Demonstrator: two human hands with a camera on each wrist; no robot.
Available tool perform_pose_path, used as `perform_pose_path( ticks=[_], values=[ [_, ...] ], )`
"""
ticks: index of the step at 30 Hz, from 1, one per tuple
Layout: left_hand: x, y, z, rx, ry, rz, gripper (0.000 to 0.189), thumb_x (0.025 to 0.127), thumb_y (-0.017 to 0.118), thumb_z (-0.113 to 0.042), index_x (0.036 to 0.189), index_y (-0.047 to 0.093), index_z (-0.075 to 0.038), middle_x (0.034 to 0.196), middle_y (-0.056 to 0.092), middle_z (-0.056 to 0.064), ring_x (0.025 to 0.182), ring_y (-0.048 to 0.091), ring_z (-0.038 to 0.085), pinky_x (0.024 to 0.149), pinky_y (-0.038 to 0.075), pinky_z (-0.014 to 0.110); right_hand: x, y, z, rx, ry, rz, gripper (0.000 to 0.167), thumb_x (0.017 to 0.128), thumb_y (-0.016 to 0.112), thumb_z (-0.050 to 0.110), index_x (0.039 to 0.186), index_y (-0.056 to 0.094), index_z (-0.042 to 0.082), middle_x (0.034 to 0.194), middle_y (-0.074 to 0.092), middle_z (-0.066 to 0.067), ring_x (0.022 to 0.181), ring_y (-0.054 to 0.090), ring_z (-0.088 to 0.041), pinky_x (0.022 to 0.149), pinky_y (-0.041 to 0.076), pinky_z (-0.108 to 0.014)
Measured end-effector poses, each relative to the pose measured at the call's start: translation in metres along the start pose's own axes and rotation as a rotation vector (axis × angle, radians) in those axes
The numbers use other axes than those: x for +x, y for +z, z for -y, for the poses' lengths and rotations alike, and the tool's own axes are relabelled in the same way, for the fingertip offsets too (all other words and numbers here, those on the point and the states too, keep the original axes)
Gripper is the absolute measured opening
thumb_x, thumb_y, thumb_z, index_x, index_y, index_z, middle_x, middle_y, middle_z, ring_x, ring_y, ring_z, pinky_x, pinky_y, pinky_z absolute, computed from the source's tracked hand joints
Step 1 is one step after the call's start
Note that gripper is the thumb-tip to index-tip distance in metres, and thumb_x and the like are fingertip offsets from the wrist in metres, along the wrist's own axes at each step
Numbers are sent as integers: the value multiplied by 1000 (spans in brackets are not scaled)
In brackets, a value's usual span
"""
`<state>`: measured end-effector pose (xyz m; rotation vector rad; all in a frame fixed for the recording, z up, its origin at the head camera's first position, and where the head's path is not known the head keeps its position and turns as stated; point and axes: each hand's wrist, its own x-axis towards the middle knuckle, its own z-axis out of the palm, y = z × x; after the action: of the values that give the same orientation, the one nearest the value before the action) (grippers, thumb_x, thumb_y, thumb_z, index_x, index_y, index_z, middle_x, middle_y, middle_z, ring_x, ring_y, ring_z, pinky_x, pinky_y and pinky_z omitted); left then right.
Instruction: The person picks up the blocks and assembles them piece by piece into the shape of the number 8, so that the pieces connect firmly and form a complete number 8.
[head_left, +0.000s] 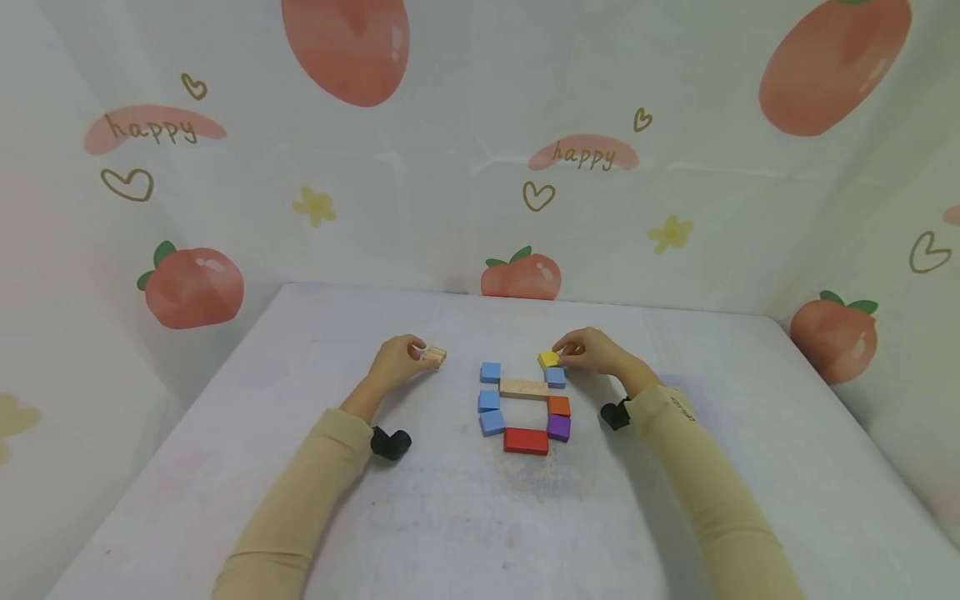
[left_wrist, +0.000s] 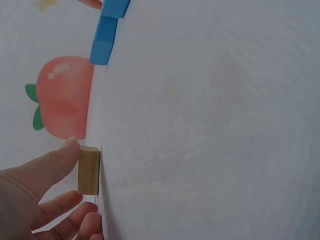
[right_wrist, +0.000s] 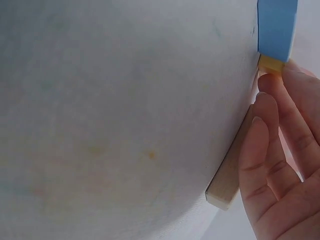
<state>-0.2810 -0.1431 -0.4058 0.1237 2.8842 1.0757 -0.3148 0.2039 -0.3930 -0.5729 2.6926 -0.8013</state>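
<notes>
In the head view my left hand (head_left: 396, 362) pinches a small plain wooden block (head_left: 434, 355) just above or on the table. The left wrist view shows this block (left_wrist: 88, 171) between thumb and forefinger. My right hand (head_left: 592, 352) pinches a yellow block (head_left: 548, 359) by its right side, directly behind a blue block (head_left: 555, 377). In the right wrist view, the yellow block (right_wrist: 271, 64) is mostly hidden behind the blue one (right_wrist: 276, 30). A longer wooden block (right_wrist: 225, 185) lies partly behind the right fingers there.
Between the hands stands a block outline: several blue blocks (head_left: 490, 401) on the left, a long wooden block (head_left: 523, 388) across, an orange block (head_left: 558, 406) and a purple block (head_left: 558, 427) at right, a red block (head_left: 526, 441) in front. A printed cloth (head_left: 450, 167) hangs behind the table.
</notes>
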Motion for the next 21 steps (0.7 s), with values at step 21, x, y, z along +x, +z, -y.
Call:
perform_pose_path(
  ticks=[21],
  values=[
    [-3,3,-9,33,-39,-40,40,82,70,-26,108,63,3,90,60,13,80,52,21,70,42,30,1,1,-1,29,22,0,30,87,65,14,114,64,3,96,68,-12,89,58,-21,82,52,-33]
  ],
)
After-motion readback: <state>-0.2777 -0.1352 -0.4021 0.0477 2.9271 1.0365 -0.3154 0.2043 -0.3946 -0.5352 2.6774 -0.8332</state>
